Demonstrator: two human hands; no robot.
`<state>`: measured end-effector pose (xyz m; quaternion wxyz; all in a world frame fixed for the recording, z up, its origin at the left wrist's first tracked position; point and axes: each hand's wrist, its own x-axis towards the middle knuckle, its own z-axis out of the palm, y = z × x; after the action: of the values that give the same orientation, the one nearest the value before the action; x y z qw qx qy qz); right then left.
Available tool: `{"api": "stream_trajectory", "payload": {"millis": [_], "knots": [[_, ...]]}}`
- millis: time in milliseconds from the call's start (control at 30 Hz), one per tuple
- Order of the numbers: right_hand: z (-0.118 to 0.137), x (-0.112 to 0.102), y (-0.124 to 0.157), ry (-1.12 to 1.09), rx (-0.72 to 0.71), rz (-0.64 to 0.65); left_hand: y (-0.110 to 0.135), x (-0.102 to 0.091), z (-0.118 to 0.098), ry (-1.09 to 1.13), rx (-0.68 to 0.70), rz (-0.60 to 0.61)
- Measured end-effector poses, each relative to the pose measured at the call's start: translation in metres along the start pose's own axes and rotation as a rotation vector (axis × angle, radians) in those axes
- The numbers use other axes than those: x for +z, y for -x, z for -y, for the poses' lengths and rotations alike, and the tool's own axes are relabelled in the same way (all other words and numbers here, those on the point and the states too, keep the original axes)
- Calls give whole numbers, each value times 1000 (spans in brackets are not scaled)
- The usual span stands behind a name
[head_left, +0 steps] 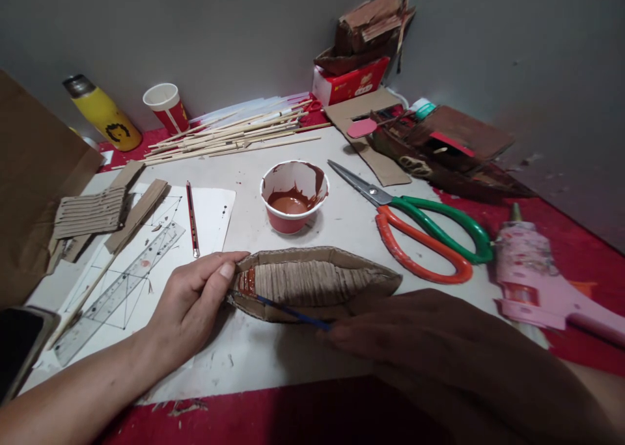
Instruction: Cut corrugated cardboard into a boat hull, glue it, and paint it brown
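Observation:
A boat-shaped cardboard hull lies on the white sheet before me, its inside lined with corrugated card and painted brown at the left tip. My left hand grips that left tip between thumb and fingers. My right hand, in shadow, pinches a thin blue-handled paintbrush whose bristles touch the painted end. A red paper cup of brown paint stands just behind the hull.
Green and orange scissors and a pink glue gun lie to the right. A ruler, pencil, and cardboard strips lie left. Wooden sticks, a yellow flask, another cup and brown painted models sit behind.

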<state>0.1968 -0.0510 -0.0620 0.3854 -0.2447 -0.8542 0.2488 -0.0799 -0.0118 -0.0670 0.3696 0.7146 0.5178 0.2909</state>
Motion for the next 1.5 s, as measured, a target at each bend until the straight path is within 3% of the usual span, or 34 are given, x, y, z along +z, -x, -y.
{"api": "stream_trajectory", "payload": {"millis": [333, 500, 767, 900, 1033, 1200, 1500], "knots": [[-1, 2, 3, -27, 46, -60, 0, 1, 1, 30, -12, -4], [-2, 1, 3, -52, 53, 19, 2, 0, 4, 88, -37, 13], [4, -1, 0, 20, 85, -5, 3, 1, 6, 196, -80, 36], [6, 0, -1, -22, 34, -14, 4, 1, 10, 254, -96, 71], [7, 0, 3, 79, 131, 16, 6, 1, 14, 327, -95, 84], [4, -1, 1, 48, 41, 16, 6, 0, 13, 320, -85, 94], [9, 0, 4, 117, 120, 11, 4, 0, 13, 303, -75, 104]]}}
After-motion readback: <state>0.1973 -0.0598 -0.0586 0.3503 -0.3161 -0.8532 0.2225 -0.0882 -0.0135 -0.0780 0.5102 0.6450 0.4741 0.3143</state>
